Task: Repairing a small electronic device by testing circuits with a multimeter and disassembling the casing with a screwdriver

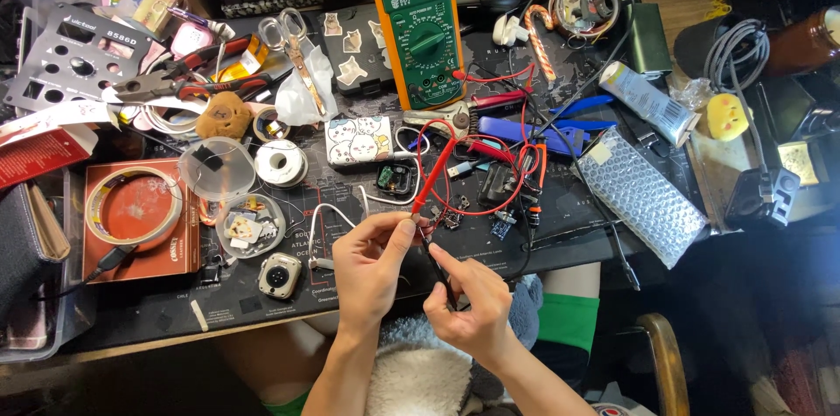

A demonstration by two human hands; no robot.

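Observation:
My left hand [372,263] pinches the lower end of a red test probe [435,173] near the desk's front edge. My right hand [468,298] grips a black test probe [435,265], and the two probe tips meet between my fingers. Whatever small part sits there is hidden by my fingers. Red leads [490,206] loop back from the probes to a green and orange multimeter [420,22] standing at the back of the desk, its display lit. Small circuit boards [501,225] lie just beyond my hands.
A dark map-print mat [289,232] covers the desk. On it lie a tape roll [133,206] on a red box, a solder spool [281,162], small round dishes [249,225], a square watch body [280,276], pliers [188,75], scissors [293,40], blue tweezers [560,123] and a bubble-wrap pouch [643,197].

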